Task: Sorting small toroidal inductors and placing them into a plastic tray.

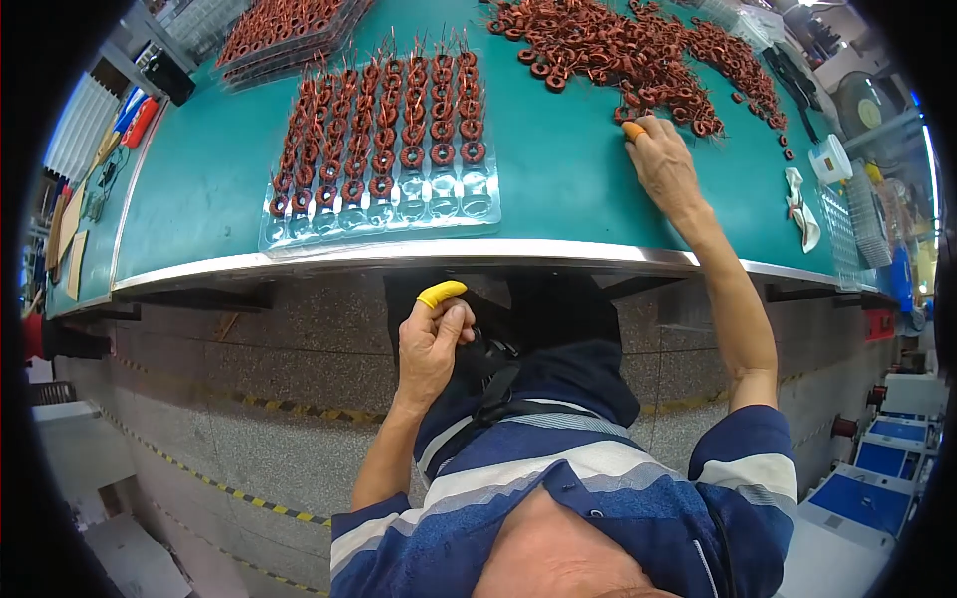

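Copper-wound ring coils (pixel 608 62) lie in a loose pile just beyond the person's right hand (pixel 666 167), whose fingertips, one in an orange finger cot (pixel 634 131), meet the pile's near edge; whether they grip a coil cannot be told. To that hand's left, on the green table (pixel 558 194), a clear tray (pixel 480 207) holds rows of similar coils. Nearer the body than the tray, the left hand (pixel 429 344) is curled closed, wearing a yellow finger cot (pixel 442 293), its possible contents hidden.
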### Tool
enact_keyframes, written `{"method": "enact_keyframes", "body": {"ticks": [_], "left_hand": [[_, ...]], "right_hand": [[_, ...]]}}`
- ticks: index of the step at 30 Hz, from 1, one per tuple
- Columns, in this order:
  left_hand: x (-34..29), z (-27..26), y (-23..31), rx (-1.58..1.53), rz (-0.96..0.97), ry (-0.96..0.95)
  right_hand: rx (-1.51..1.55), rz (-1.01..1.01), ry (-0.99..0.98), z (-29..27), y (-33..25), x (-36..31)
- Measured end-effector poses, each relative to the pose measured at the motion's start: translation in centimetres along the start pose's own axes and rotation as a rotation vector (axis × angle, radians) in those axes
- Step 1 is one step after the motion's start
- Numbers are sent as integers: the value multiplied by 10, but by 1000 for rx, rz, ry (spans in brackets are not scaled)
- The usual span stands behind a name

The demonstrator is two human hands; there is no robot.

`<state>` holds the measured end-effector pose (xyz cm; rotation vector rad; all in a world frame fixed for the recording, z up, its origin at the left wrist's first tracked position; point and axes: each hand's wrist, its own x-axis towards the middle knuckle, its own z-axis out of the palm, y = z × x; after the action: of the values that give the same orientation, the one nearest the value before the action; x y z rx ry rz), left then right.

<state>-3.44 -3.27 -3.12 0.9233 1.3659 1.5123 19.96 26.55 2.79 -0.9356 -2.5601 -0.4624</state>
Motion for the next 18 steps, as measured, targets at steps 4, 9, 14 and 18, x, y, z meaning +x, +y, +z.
{"method": "enact_keyframes", "body": {"ticks": [4,9,14,18], "left_hand": [[2,11,7,0,8,-38],[3,24,12,0,-7,-88],[6,32,19,1,15,-131],[22,51,36,-81,70,-173]], "right_hand": [[450,140,-62,-23,-12,1],[290,-34,-19,-18,-10,-8],[466,141,60,-30,-32,-14],[699,125,310,-41,-62,-22]]}}
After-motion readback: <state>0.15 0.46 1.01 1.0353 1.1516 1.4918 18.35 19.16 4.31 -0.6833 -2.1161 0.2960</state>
